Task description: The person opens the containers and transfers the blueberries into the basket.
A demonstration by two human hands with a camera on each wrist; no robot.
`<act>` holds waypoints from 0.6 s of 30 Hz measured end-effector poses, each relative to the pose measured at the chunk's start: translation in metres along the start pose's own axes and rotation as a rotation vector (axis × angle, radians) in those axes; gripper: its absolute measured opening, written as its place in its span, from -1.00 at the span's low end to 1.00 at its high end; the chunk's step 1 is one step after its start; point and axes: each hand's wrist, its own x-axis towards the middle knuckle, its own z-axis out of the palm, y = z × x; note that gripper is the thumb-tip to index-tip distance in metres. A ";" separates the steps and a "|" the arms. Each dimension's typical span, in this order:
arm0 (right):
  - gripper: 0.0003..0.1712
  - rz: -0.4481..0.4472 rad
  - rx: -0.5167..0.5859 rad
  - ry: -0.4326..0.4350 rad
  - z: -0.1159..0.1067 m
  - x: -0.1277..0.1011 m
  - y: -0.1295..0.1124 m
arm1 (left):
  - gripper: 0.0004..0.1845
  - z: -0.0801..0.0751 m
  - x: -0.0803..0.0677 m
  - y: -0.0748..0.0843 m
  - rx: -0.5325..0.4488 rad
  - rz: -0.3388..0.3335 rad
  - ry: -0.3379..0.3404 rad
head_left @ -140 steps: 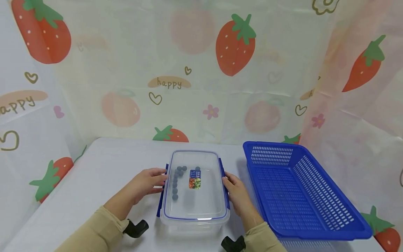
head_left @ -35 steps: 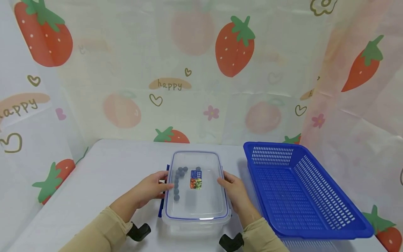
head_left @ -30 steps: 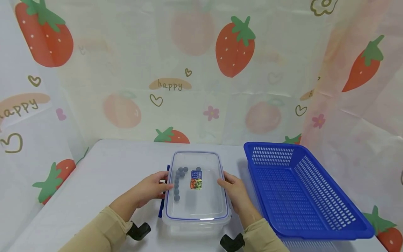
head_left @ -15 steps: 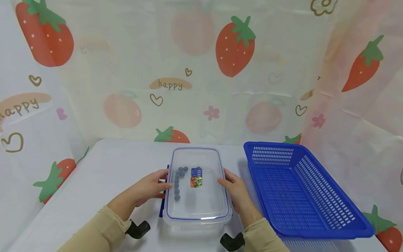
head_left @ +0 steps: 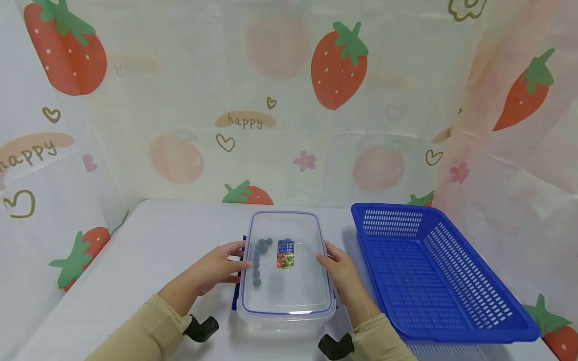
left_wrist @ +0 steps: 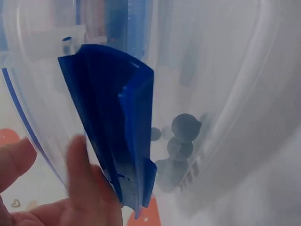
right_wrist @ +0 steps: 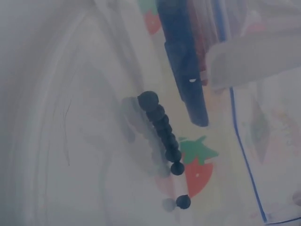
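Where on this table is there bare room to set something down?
Bare tabletop lies left of the clear container, out to the strawberry curtain, and behind it up to the backdrop. The blue basket is itself empty. It is crowded between container and basket, where the right hand sits; the left hand flanks the other side.

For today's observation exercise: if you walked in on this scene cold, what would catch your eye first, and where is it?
First, the clear lidded container at the table's middle, with a row of dark blue balls inside along its left side. The left hand and right hand grip its two long sides, by the blue latches. Right of it sits a big blue slotted basket, before a strawberry-print backdrop.
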 end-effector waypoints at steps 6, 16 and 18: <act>-0.39 -0.035 -0.021 -0.019 0.000 -0.005 -0.006 | -0.27 -0.003 -0.003 0.004 0.059 0.043 0.027; -0.45 -0.068 -0.198 0.051 -0.003 -0.008 -0.014 | -0.29 -0.004 -0.010 0.006 0.013 0.053 -0.011; -0.45 -0.049 -0.205 0.053 -0.004 -0.009 -0.016 | -0.28 -0.005 -0.011 0.006 0.009 0.061 -0.016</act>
